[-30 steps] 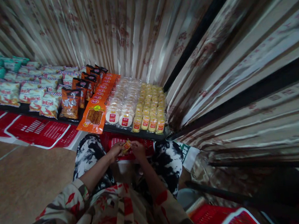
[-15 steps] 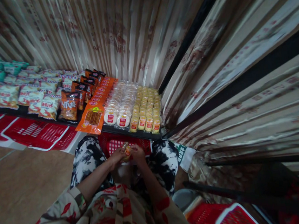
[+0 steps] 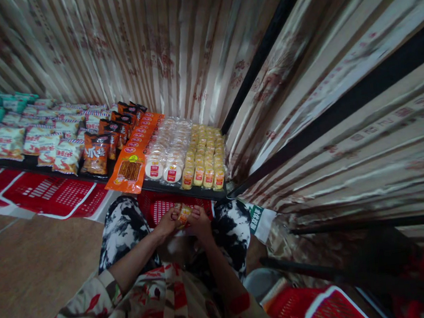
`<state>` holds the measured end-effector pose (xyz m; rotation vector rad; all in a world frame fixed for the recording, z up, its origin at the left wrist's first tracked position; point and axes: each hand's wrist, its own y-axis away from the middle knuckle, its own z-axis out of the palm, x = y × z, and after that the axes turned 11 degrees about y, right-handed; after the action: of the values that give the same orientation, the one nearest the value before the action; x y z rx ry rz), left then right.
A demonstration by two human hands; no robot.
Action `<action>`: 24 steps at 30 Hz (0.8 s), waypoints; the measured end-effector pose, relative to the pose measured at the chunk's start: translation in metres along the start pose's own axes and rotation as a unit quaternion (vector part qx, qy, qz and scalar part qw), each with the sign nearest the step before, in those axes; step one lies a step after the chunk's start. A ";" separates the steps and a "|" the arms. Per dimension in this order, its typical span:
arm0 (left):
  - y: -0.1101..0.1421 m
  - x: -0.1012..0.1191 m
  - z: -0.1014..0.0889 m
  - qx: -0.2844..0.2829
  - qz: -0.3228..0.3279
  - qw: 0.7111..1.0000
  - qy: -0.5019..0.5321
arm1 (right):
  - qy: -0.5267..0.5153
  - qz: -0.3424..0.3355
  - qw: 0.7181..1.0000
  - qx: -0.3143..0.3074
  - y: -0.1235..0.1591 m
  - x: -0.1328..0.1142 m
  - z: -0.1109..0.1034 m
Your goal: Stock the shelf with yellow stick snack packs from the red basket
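Note:
Between my knees, my left hand (image 3: 167,222) and my right hand (image 3: 200,222) hold a small yellow-and-orange snack packet (image 3: 183,214) from its two sides. Fingers of both hands are closed on the wrapper's ends. Its colours resemble the yellow wrapped snacks (image 3: 201,160) lined up in rows on the black shelf (image 3: 200,193) just ahead. Beside those rows lie clear packs of round white crackers (image 3: 173,168) with red labels. A large orange snack bag (image 3: 133,169) lies left of the crackers and overhangs the shelf's front edge.
Black-and-orange bags (image 3: 97,152), white snack bags (image 3: 67,155) and green bags (image 3: 13,103) fill the shelf leftward. Red printed sheeting (image 3: 57,191) hangs below it. A pleated curtain (image 3: 171,48) and black bars (image 3: 307,135) stand behind and right. A red basket (image 3: 294,308) sits lower right.
The packet has turned in my fingers and shows more of its printed side. My right hand has shifted slightly right and down. The whole view has moved a little.

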<state>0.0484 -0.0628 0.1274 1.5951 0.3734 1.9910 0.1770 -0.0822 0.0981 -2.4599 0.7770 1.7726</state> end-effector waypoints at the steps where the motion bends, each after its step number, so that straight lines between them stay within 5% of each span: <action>1: 0.001 0.002 0.002 0.001 0.007 1.000 -0.001 | -0.001 0.001 1.000 0.001 0.000 -0.001 -0.002; 10: -0.003 0.008 0.014 -0.020 0.070 0.997 0.025 | 0.016 -0.063 0.998 0.013 0.003 -0.017 -0.012; 24: -0.010 0.036 0.041 0.037 0.229 0.958 -0.166 | 0.006 -0.133 0.988 0.078 -0.004 -0.040 -0.029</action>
<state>0.0849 -0.0395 0.1611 2.1752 -0.0635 1.9870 0.1947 -0.0712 0.1430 -2.3458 0.5332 1.5441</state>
